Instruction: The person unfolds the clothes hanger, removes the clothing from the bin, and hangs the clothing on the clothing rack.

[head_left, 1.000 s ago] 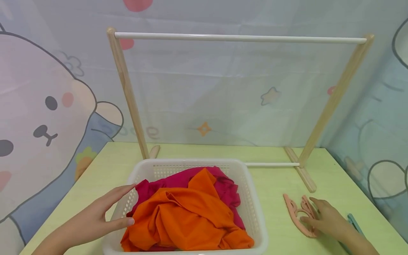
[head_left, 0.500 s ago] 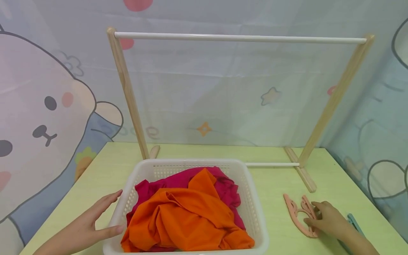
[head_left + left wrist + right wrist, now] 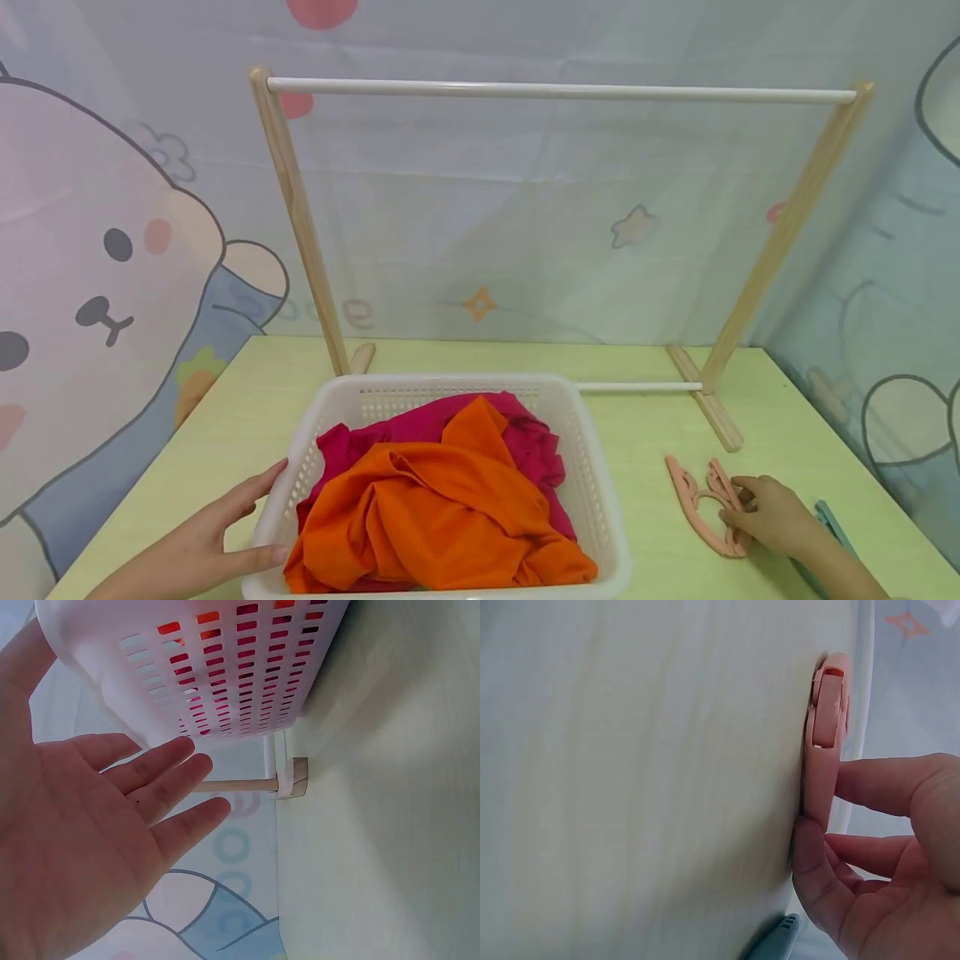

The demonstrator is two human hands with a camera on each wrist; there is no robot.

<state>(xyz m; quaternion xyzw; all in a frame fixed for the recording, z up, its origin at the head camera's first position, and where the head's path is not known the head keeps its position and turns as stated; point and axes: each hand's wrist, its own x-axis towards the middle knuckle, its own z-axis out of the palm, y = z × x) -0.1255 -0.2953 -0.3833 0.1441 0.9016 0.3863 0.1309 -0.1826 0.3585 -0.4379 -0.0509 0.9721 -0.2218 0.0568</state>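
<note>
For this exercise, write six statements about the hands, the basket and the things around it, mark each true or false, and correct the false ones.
1. Orange cloth lies in the white basket. True.
2. All the cloth in the basket is orange. False: there is magenta cloth too.
3. The right hand pinches a pink hanger. True.
4. Both hands hold hangers. False: the left hand is at the basket's side, holding no hanger.
5. Nothing stands behind the basket. False: a wooden rack does.
6. A teal object lies to the right of the pink hanger. True.
</note>
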